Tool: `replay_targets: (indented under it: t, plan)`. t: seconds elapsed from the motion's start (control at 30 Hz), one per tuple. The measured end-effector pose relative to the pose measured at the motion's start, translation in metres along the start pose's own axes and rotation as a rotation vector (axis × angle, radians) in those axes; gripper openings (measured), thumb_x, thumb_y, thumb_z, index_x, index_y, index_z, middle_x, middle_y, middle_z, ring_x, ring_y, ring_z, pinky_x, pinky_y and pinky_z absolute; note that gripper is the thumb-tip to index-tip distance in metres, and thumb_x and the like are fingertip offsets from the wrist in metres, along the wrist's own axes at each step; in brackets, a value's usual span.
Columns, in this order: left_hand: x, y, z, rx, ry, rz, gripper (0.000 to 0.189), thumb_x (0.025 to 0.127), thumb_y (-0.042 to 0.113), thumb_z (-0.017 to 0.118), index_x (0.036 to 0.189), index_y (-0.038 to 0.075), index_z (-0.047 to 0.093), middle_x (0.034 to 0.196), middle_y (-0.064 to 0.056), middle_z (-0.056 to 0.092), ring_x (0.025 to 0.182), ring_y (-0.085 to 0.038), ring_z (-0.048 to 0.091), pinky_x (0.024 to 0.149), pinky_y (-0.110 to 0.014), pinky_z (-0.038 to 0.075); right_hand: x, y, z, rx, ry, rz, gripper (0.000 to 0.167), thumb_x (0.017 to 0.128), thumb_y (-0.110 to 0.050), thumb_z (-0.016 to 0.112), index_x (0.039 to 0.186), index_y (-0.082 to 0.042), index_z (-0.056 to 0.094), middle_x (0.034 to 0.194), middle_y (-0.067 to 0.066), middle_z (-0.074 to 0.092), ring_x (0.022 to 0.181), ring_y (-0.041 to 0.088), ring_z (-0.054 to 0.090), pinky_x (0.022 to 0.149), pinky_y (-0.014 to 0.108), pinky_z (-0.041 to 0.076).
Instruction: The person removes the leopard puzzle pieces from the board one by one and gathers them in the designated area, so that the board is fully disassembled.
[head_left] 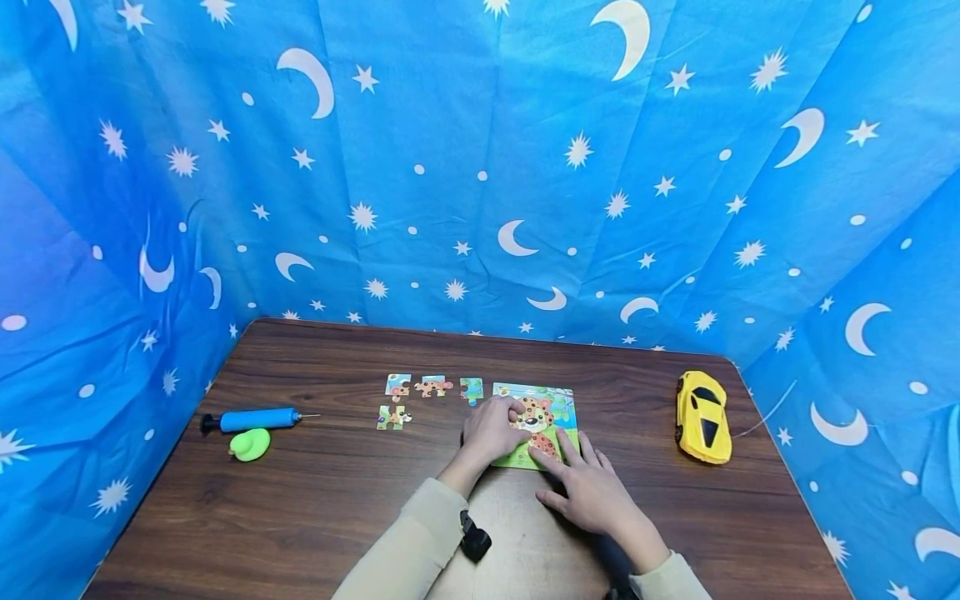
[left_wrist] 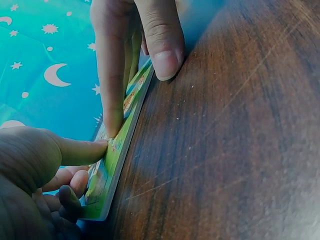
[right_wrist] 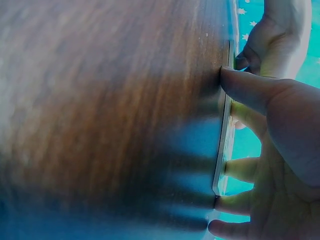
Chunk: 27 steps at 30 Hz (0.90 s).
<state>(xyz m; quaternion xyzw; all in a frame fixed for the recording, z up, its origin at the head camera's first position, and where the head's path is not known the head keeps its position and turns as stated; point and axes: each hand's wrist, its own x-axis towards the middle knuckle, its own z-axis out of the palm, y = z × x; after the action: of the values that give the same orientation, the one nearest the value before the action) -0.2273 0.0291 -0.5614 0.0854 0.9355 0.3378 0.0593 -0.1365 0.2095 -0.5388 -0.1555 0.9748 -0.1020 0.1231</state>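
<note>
A jigsaw puzzle with a spotted cartoon animal on a green and blue scene lies flat on the table, partly covered by both hands. My left hand rests on its left side. In the left wrist view, the left thumb presses on the picture and the other fingers bend beside it. My right hand lies over the lower right corner with fingers spread and fairly straight. One right fingertip touches the picture near the left thumb, while the right thumb is at the near edge.
Several loose puzzle pieces lie left of the puzzle. Farther left are a blue pump with a needle and a green toy duck. A yellow toy car stands at the right. A blue star-patterned curtain encloses the wooden table.
</note>
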Motion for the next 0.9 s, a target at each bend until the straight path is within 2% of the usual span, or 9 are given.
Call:
replay_targets:
  t: [0.13, 0.33, 0.57, 0.9]
  plan:
    - [0.0001, -0.0004, 0.0013, -0.018, 0.008, -0.003, 0.038, 0.08, 0.034, 0.091, 0.114, 0.024, 0.075, 0.098, 0.012, 0.063, 0.088, -0.01, 0.06, 0.078, -0.037, 0.05, -0.0002, 0.0002, -0.0009, 0.005, 0.0, -0.002, 0.061, 0.098, -0.051, 0.068, 0.154, -0.033, 0.053, 0.166, 0.02, 0.03, 0.148, 0.056, 0.023, 0.108, 0.074, 0.03]
    - [0.001, -0.0008, 0.0012, -0.106, 0.023, 0.01, 0.035, 0.08, 0.028, 0.091, 0.109, 0.025, 0.073, 0.097, 0.016, 0.068, 0.091, -0.011, 0.063, 0.082, -0.039, 0.05, -0.0002, 0.0001, -0.0021, 0.0, -0.003, 0.003, 0.06, 0.098, -0.051, 0.068, 0.153, -0.033, 0.053, 0.166, 0.02, 0.03, 0.148, 0.055, 0.024, 0.108, 0.073, 0.029]
    - [0.0001, -0.0015, -0.0018, -0.165, -0.001, 0.027, 0.036, 0.082, 0.022, 0.09, 0.113, 0.025, 0.072, 0.083, 0.022, 0.068, 0.08, -0.004, 0.062, 0.08, -0.037, 0.051, -0.0004, -0.0006, -0.0024, 0.016, -0.004, 0.006, 0.06, 0.098, -0.05, 0.068, 0.153, -0.032, 0.053, 0.166, 0.02, 0.03, 0.148, 0.056, 0.023, 0.108, 0.074, 0.029]
    - [-0.0021, -0.0053, -0.004, -0.237, -0.034, 0.105, 0.036, 0.084, 0.022, 0.088, 0.116, 0.024, 0.073, 0.082, 0.023, 0.068, 0.078, 0.0, 0.062, 0.086, -0.039, 0.051, -0.0023, -0.0016, -0.0029, 0.008, 0.005, -0.011, 0.06, 0.098, -0.05, 0.068, 0.153, -0.031, 0.054, 0.166, 0.021, 0.03, 0.148, 0.057, 0.024, 0.107, 0.074, 0.03]
